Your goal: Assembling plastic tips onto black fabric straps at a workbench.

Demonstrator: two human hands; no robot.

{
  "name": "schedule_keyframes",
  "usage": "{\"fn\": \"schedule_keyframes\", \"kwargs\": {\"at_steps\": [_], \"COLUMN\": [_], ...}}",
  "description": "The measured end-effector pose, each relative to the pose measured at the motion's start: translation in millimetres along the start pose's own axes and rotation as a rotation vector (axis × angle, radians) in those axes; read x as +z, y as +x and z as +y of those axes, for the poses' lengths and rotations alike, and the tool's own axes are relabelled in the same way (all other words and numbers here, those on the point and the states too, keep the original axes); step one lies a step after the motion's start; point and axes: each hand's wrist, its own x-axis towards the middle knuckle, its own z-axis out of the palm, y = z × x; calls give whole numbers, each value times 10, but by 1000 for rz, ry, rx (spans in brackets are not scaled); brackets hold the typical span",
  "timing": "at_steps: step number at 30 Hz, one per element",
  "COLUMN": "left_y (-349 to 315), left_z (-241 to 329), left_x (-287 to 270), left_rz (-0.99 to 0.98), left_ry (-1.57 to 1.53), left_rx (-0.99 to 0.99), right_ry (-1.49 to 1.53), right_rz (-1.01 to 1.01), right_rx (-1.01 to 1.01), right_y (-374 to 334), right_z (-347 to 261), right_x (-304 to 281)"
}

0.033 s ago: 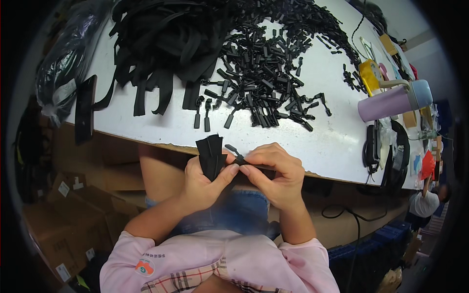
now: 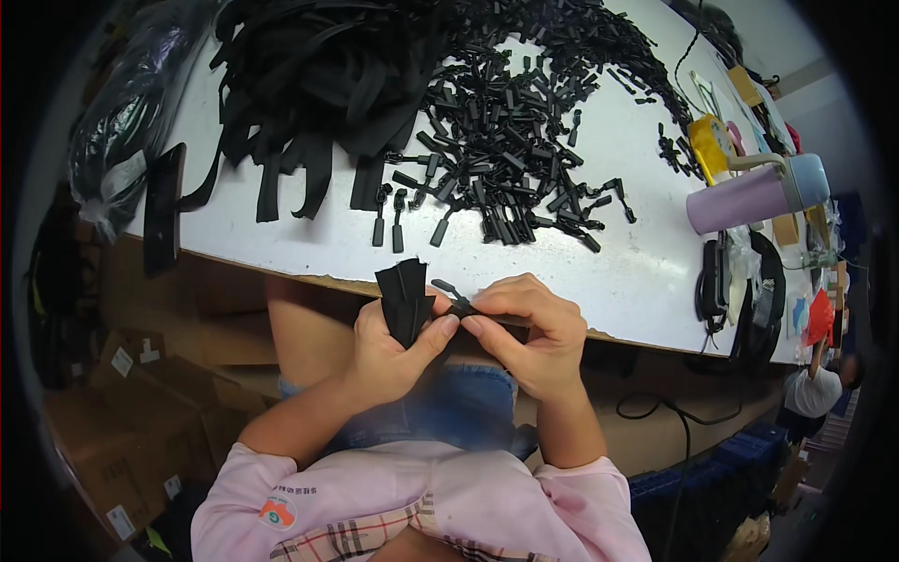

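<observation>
Just off the table's front edge, my left hand [image 2: 393, 351] is closed around a folded black zipper tape [image 2: 405, 298], whose cut ends stick up above the thumb. Between my two hands sits a black zipper slider with a long pull [image 2: 448, 287], which points up and to the left. My right hand [image 2: 532, 332] pinches thumb and forefinger at the slider and tape end; the fingertips partly hide the exact grip. The two thumbs are close together. Beyond my hands lies a large pile of black zipper sliders [image 2: 506, 178], a few lying singly at its near edge.
A heap of black zipper tapes [image 2: 318, 84] covers the table's back left, beside a dark phone-like slab [image 2: 163, 211] and a clear plastic bag [image 2: 140, 103]. At right stand a lilac bottle [image 2: 740, 199] and yellow tape roll [image 2: 714, 145]. Cardboard boxes [image 2: 140, 440] sit lower left. Another person [image 2: 813, 391] is far right.
Almost nothing differs; my right hand has shifted very slightly to the right at the slider.
</observation>
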Motion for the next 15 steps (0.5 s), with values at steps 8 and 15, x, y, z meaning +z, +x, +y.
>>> {"fn": "schedule_keyframes", "kwargs": {"at_steps": [8, 15], "left_y": [-17, -1], "left_z": [1, 56], "left_x": [-7, 16], "left_rz": [-10, 31], "left_ry": [12, -15], "left_rx": [18, 102], "right_ry": [8, 90], "right_rz": [-62, -31], "right_rx": [9, 18], "right_y": [15, -12], "right_z": [-13, 39], "right_x": [-14, 27]}}
